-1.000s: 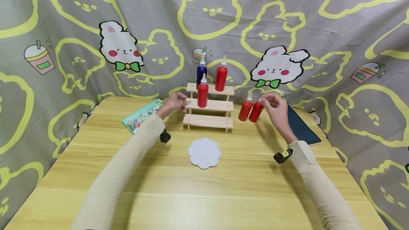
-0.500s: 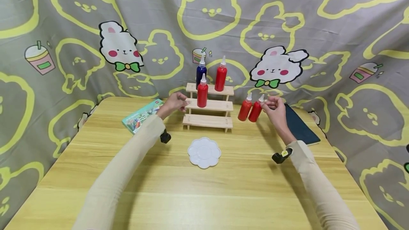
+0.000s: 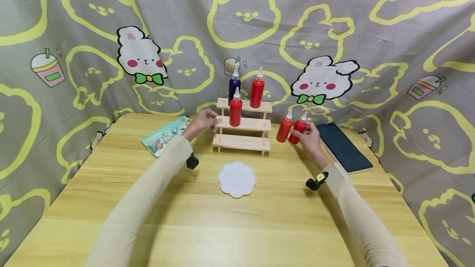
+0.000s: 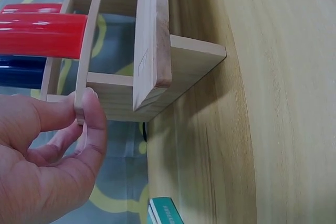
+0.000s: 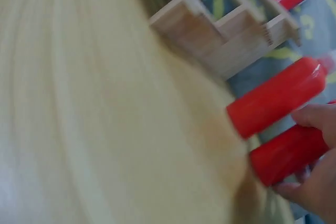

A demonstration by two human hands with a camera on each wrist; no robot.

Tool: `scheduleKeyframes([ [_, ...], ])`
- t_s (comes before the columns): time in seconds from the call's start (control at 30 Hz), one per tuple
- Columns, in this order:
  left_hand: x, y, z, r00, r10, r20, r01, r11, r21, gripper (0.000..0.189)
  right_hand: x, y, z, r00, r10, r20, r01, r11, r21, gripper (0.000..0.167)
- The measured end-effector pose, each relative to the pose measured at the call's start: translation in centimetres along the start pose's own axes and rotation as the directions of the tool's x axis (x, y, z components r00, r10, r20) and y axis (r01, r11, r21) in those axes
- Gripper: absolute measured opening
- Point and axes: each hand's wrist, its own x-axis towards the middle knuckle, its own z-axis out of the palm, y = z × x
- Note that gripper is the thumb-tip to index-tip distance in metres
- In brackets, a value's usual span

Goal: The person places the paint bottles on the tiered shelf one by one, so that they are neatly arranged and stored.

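Observation:
My left hand (image 3: 202, 123) pinches the left end of the middle step of a three-tier wooden stand (image 3: 241, 141), thumb and fingers on either side of the board in the left wrist view. Over on the right, my right hand (image 3: 311, 140) grips a red squeeze bottle (image 5: 283, 157) with a pointed nozzle, fingers around its body. Just left of that bottle stands an orange-red one (image 3: 284, 130). Another red bottle (image 3: 235, 113) is upright on the middle step. The top step bears a dark blue bottle (image 3: 233, 90) and a red one (image 3: 257, 93).
A white flower-shaped palette (image 3: 237, 179) lies on the wooden table (image 3: 237, 230) in front of the stand. A teal illustrated box (image 3: 165, 137) lies behind my left forearm. Right of my right hand is a dark flat book (image 3: 345, 147). Patterned cloth (image 3: 185, 7) hangs behind the table.
My right hand has moved from the nozzle of the right-hand red bottle down to its body and now grips it. My left hand keeps its pinch on the stand.

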Motion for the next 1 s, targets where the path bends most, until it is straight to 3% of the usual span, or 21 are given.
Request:
scheduleKeyframes([
  [0.2, -0.1, 0.1, -0.3, 1.000, -0.002, -0.002, 0.002, 1.000, 0.021, 0.034, 0.2, 1.0, 0.7, 0.996, -0.077, -0.042, 0.075, 0.996, -0.044, 0.045],
  [0.43, 0.2, 0.4, 0.0, 1.000, 0.007, -0.004, -0.007, 1.000, 0.021, 0.034, 0.1, 0.8, -0.2, 0.997, -0.034, -0.072, 0.033, 0.999, -0.018, 0.046],
  [0.67, 0.1, 0.0, 0.1, 1.000, -0.019, 0.002, 0.019, 1.000, 0.001, 0.032, -0.9, 0.0, -1.6, 0.998, 0.054, 0.014, -0.055, 0.996, 0.067, 0.041],
  [0.83, -0.1, -0.1, 0.0, 1.000, -0.014, -0.006, 0.014, 1.000, 0.015, 0.030, -1.3, -1.5, -2.3, 0.997, 0.010, 0.080, -0.016, 0.998, 0.069, 0.036],
  [1.0, -0.2, -0.2, 0.1, 1.000, -0.003, 0.000, 0.003, 1.000, 0.029, 0.031, -1.6, -3.3, -3.1, 0.998, -0.024, 0.064, 0.019, 0.997, 0.071, 0.032],
])
